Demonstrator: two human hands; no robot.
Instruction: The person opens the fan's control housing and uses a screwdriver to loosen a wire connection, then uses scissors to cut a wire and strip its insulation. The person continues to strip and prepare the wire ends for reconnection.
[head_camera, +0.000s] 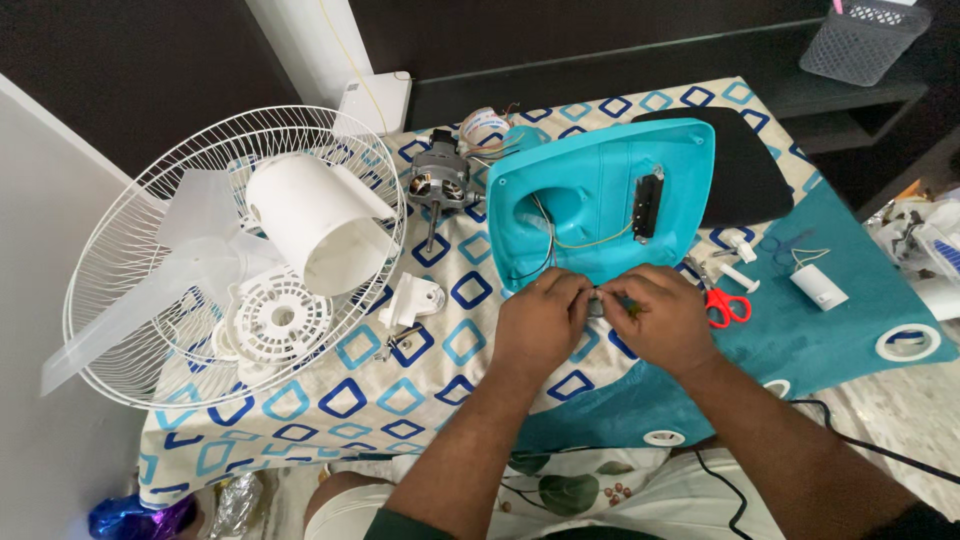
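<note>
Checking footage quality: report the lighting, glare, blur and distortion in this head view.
Head view: even, soft light, no harsh glare; the teal fan base and both hands, left hand and right hand, are sharp; wide-angle bending bows the frame edges near the wire fan guard; background shelves are dark.

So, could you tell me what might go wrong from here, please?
1. The hands, left and right, pinch thin wires from the teal housing; a tug might break them.
2. The screws lie loose on the cloth and could roll off.
3. The scissors sit close to the right hand.
</note>
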